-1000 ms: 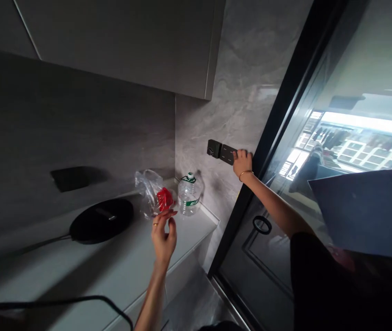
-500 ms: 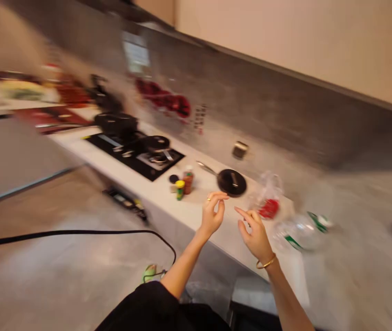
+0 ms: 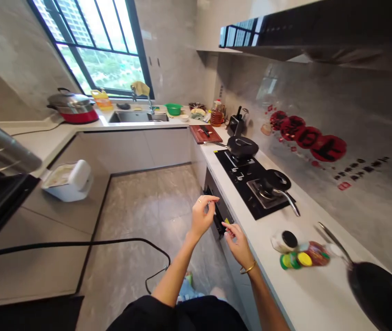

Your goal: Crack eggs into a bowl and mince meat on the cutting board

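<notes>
Both my hands are raised in front of me over the floor beside the counter, touching nothing. My left hand is open, fingers curved forward and thumb apart, with a ring on one finger. Lower and to the right, my right hand is also open, its index finger stretched toward the left hand; a gold bangle circles the wrist. On the counter to the right stand a jar with a black lid, a green container with a yellow lid and a reddish bottle. Nearest at the right lies a black pan.
A gas stove carries a lidded wok and a smaller lidded pan. Behind are a cutting board with a knife and a sink. A black cable crosses at the left.
My view has swung left, bringing the sink, window and whole stove into sight. The plastic bag and large clear bottle have left the picture. Both hands keep nearly the same pose.
</notes>
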Demonstrator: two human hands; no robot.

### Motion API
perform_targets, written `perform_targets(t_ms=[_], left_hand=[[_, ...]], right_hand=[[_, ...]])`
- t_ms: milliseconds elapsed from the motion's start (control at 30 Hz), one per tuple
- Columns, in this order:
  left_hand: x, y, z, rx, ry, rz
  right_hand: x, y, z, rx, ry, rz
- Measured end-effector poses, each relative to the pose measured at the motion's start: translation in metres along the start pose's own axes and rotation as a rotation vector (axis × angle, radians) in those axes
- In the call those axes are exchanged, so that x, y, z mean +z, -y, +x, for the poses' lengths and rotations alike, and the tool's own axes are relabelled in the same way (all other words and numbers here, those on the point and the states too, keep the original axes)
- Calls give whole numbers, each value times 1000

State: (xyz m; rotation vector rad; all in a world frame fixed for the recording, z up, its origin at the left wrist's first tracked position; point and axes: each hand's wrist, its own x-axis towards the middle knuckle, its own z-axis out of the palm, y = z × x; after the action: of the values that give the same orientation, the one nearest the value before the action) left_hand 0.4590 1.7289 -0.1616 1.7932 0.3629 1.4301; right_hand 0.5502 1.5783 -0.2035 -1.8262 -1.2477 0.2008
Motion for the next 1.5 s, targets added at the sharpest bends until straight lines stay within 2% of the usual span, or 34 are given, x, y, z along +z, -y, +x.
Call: perform_targets(t_ms=[100,167,267,367,467,567,700,800,900,1000,1033,1100,1167,1200,1300,1433,1500], left_hand=[[-36,56,46,-62,-63,83],[-50,94,74,-105,-82,112],[-55,151,116,-137,-82,119],[-47,206,171,-139,-49,100],[-39,259,238,-135,-26,99],[-42,309,305,-159,-55,133],[-65,379,377,-257,-158,177],[-88,439,424,-371,-267,183],[-115,507,478,-471,-430,127],[-146,577,545,-524,-651,15],[-154,599,569,-536,-678,-17],[-164,638,619,-553,-645,-46],[-159,669,664,-567,-543,-45],[-150,682,684,-565,-475,-32],[-104,712,730,-523,-198,19],[-25,736,757,-474,272,50],[7,746,762,-461,432,87]], right_hand=[[40,-19,56,47,50,46],[58,-32,93,82,75,58],[80,-53,155,127,102,64],[102,-72,229,133,125,91],[124,-82,319,117,109,124],[151,-78,423,88,73,142],[199,-65,568,70,30,144],[238,-71,666,94,-36,149],[268,-99,746,129,-94,73],[281,-146,814,178,-164,-90],[281,-163,835,208,-191,-146],[278,-196,872,333,-241,-254],[273,-223,903,425,-256,-339],[270,-234,916,451,-262,-377],[264,-259,951,484,-272,-496],[262,-280,994,630,-230,-633],[264,-288,1013,740,-212,-683]])
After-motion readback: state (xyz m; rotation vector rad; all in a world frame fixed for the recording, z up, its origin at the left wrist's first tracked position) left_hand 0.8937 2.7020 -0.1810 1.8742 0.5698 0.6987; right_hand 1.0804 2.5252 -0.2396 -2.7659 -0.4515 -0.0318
